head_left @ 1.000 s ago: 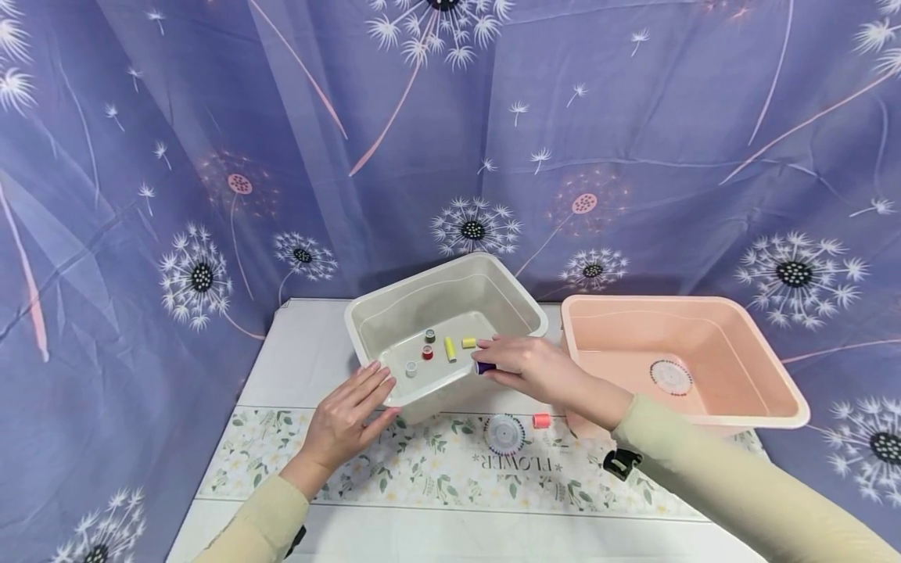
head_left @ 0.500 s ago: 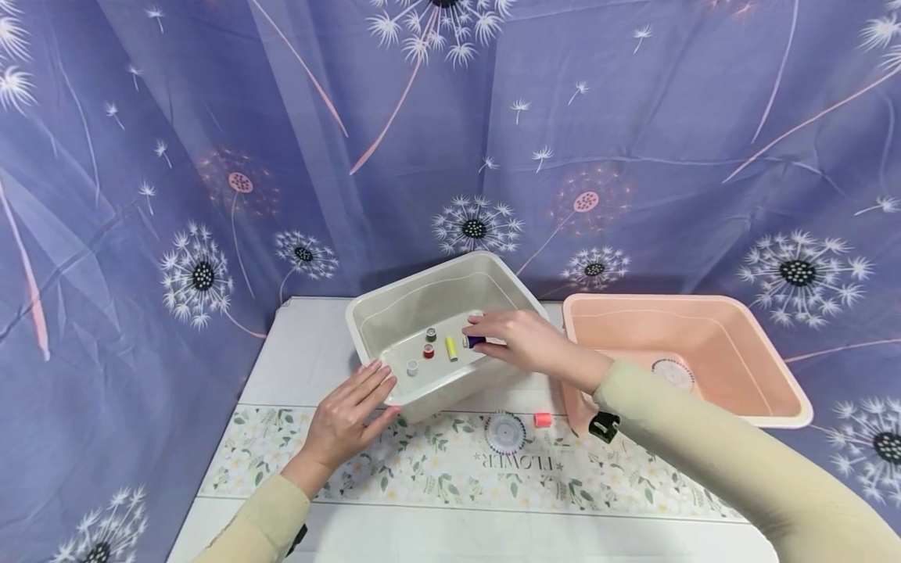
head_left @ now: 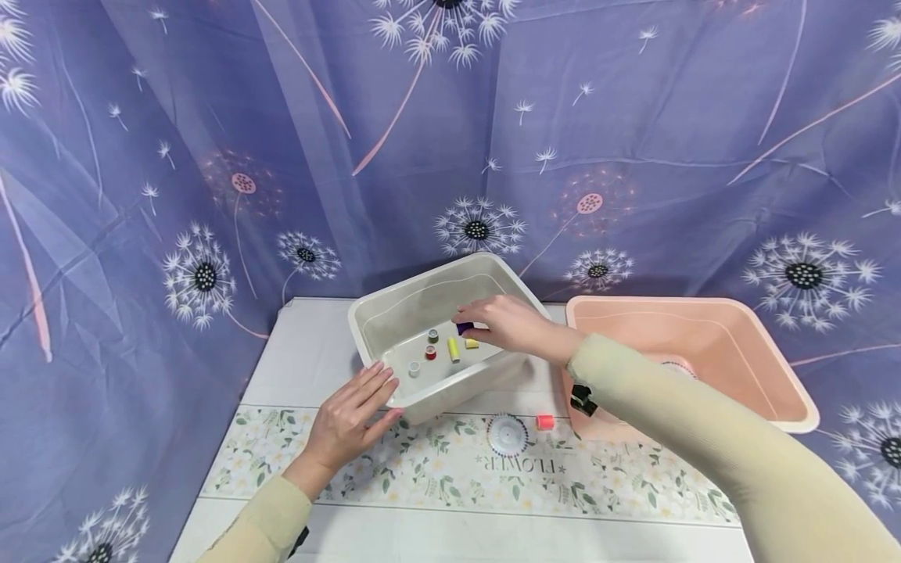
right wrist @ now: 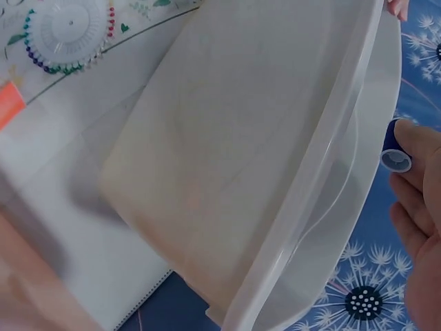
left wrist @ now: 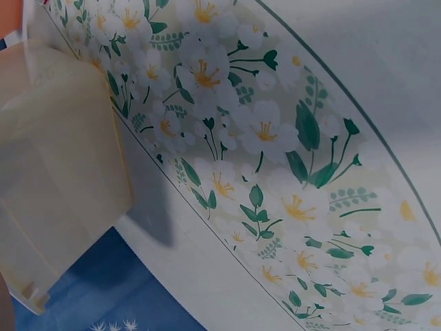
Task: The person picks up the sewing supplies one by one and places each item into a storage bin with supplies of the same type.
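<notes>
My right hand (head_left: pixel 512 322) pinches a dark purple thread spool (head_left: pixel 464 328) over the inside of the grey basin (head_left: pixel 394 313). In the right wrist view, the spool's (right wrist: pixel 395 152) hollow end shows between thumb and fingers. My left hand (head_left: pixel 346 418) rests on the basin's near-left rim with its fingers straight. Inside the basin sit a long yellow spool (head_left: pixel 454 349), a short yellow one (head_left: pixel 472 344) partly behind the right hand, a red spool (head_left: pixel 430 353), a white spool (head_left: pixel 414 368) and a dark green spool (head_left: pixel 432 335). The left wrist view shows no hand clearly.
A pink basin (head_left: pixel 711 332) stands at the right, with a wheel of pins (head_left: pixel 680 369) mostly hidden by the right arm. On the floral table runner (head_left: pixel 422 469) lie another pin wheel (head_left: pixel 507 435) and a coral spool (head_left: pixel 545 422). A blue dandelion curtain (head_left: pixel 394 195) hangs behind.
My right hand has carried the purple spool left and farther back over the grey basin, past the short yellow spool. My left hand has stayed at the rim.
</notes>
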Demonstrator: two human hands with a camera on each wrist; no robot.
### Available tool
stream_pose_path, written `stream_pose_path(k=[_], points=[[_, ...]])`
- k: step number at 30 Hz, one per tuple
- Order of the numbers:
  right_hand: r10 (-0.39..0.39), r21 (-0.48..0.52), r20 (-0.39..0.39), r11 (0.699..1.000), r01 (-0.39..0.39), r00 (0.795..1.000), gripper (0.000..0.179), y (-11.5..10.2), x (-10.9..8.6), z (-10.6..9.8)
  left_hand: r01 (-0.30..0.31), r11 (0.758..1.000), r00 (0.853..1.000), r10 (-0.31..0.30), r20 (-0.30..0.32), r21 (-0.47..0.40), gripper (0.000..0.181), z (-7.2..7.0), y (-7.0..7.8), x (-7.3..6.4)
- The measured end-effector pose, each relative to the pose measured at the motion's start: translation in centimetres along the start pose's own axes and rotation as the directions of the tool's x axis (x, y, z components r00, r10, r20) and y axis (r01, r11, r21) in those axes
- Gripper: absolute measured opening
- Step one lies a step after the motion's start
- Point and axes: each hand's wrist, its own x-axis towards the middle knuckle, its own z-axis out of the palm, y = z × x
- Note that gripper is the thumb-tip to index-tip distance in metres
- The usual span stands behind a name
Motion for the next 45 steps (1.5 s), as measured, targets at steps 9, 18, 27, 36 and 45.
stream_pose_path(k=[9,18,27,36,45], points=[[0.035,-0.012,0.103,0.999,-0.034,0.994,0.03,0.9,1.7,0.5,-0.003,1.0,1.0,0.003,0.003,0.003,0.053,0.0,0.1,0.2],[0.017,-0.027,0.156,1.0,-0.013,0.988,0.023,1.7,3.3,1.0,-0.005,1.0,1.0,0.005,0.005,0.008,0.053,0.0,0.1,0.1],[0.039,-0.072,0.207,0.997,-0.024,0.977,0.025,1.9,4.6,1.7,-0.015,1.0,1.0,0.015,-0.015,0.001,0.054,0.2,0.0,0.1],[0.045,-0.075,0.225,0.997,-0.028,0.973,0.028,1.7,5.5,2.1,-0.022,1.0,1.0,0.022,-0.014,0.006,0.052,0.2,-0.1,0.1],[0.072,-0.081,0.244,0.995,-0.053,0.967,0.032,1.6,6.0,2.7,-0.028,1.0,0.999,0.028,-0.027,0.0,0.05,0.2,-0.2,0.0]])
